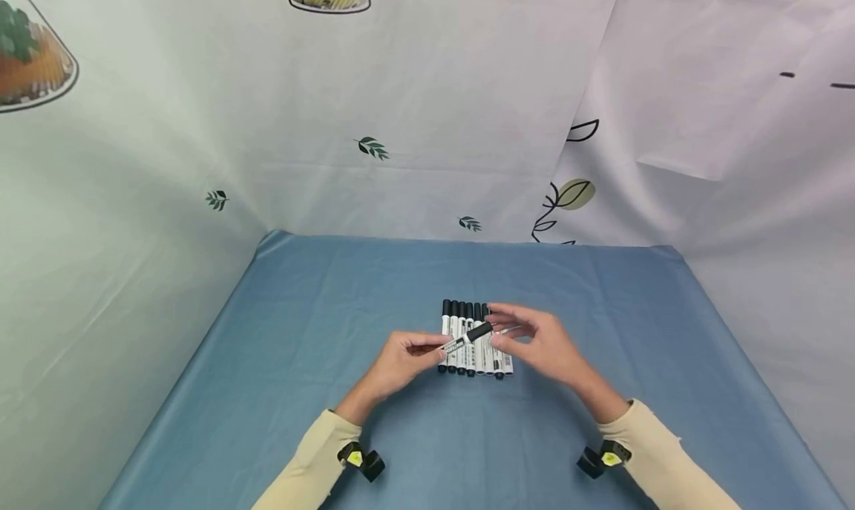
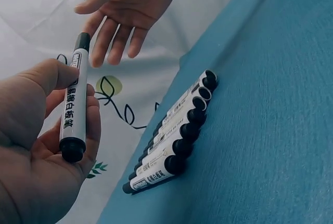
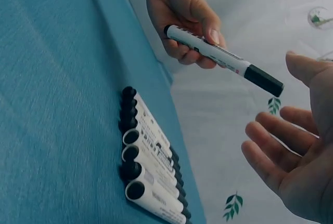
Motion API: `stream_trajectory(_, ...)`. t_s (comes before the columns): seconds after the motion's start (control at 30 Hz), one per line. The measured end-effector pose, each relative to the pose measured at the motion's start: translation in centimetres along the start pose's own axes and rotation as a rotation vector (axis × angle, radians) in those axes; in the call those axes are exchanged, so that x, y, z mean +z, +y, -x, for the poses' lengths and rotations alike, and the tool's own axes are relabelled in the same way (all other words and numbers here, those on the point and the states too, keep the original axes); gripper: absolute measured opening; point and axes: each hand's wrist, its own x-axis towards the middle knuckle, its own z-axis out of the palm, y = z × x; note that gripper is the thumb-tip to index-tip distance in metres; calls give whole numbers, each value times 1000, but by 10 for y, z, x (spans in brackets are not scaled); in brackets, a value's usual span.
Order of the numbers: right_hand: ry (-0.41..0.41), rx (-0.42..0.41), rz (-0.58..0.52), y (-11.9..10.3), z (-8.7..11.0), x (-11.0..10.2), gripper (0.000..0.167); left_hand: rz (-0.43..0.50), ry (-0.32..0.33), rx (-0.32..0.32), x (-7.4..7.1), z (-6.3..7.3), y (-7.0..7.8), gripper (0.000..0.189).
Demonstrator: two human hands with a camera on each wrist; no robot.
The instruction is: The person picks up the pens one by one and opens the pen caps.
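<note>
A white marker with a black cap [image 2: 77,96] is pinched between the thumb and fingers of my left hand [image 1: 399,363], its capped end pointing toward the right hand. My right hand [image 1: 542,344] is held beside that cap with fingers spread, and the right wrist view shows a gap between the hand and the marker [image 3: 216,55]. Below both hands, several similar markers [image 1: 462,358] lie side by side in a row on the blue cloth, caps toward the far side. The hands partly cover this row in the head view.
A blue cloth [image 1: 300,309] covers the table. White sheets with printed leaves [image 1: 427,87] hang behind it and along both sides. Each sleeve carries a small black wrist camera, one on the left [image 1: 361,459] and one on the right [image 1: 603,458].
</note>
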Motion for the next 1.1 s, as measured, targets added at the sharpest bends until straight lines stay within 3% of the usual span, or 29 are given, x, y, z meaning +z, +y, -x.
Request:
stream_trajectory(0.17, -36, 19, 30, -6, 1, 5, 45, 0, -45, 39, 2, 3, 2, 27)
stream_trajectory(0.4, -34, -7, 135, -11, 6, 9, 22, -51, -64, 81, 3, 7, 3, 26)
stream_trajectory(0.73, -33, -4, 92, -11, 10, 14, 19, -8, -108, 112, 1, 12, -1, 31)
stream_trajectory(1.1, -64, -9, 35, -8, 12, 15, 22, -72, -63, 111, 1, 15, 1, 28)
